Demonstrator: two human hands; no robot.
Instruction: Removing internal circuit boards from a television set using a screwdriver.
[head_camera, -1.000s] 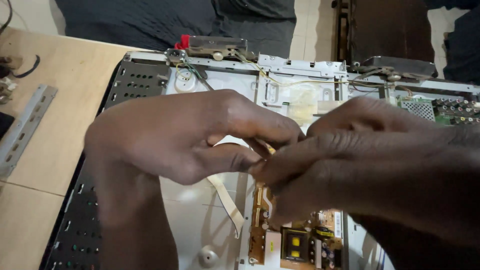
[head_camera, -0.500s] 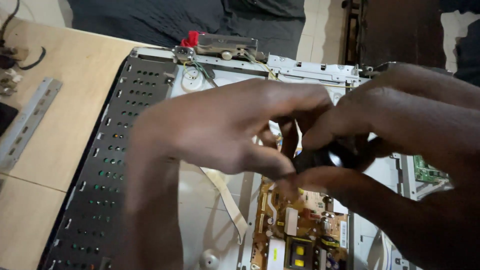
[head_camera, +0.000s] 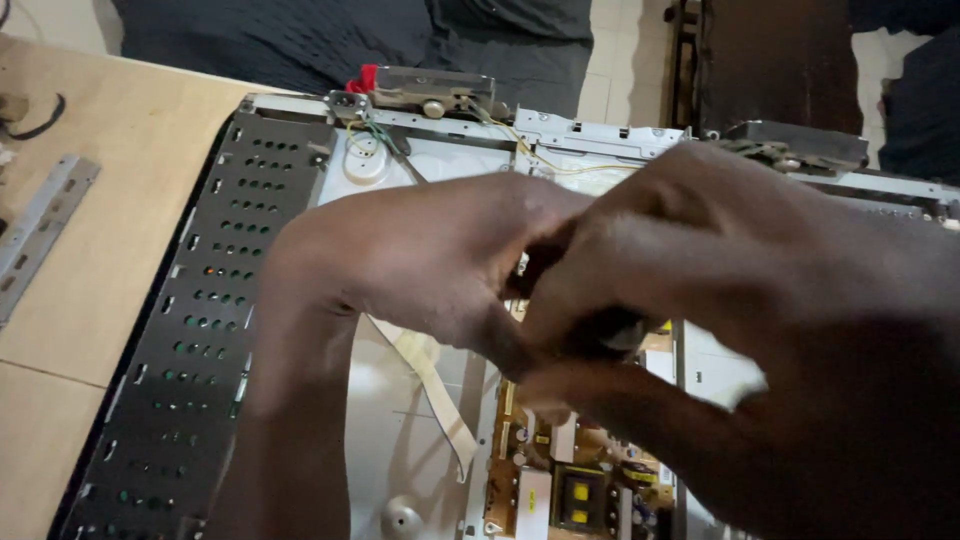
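Note:
My left hand (head_camera: 420, 260) and my right hand (head_camera: 720, 290) meet fingertip to fingertip above an opened flat-screen chassis (head_camera: 400, 450). My right hand is curled around a small dark object (head_camera: 620, 335), which its fingers mostly hide. The thumb and fingers of my left hand press in toward the same spot, and what they grip is hidden. Below the hands lie a pale flat ribbon cable (head_camera: 435, 385) and a tan circuit board (head_camera: 570, 480) with yellow parts.
A dark perforated metal panel (head_camera: 210, 330) runs down the chassis's left side. At the far edge sit a red plug (head_camera: 362, 78) and thin wires. A grey metal strip (head_camera: 40, 230) lies on the wooden table (head_camera: 110, 150) at the left.
Both hands rose and moved closer to the camera. They pinched the pale cable before; the right hand now wraps a dark object.

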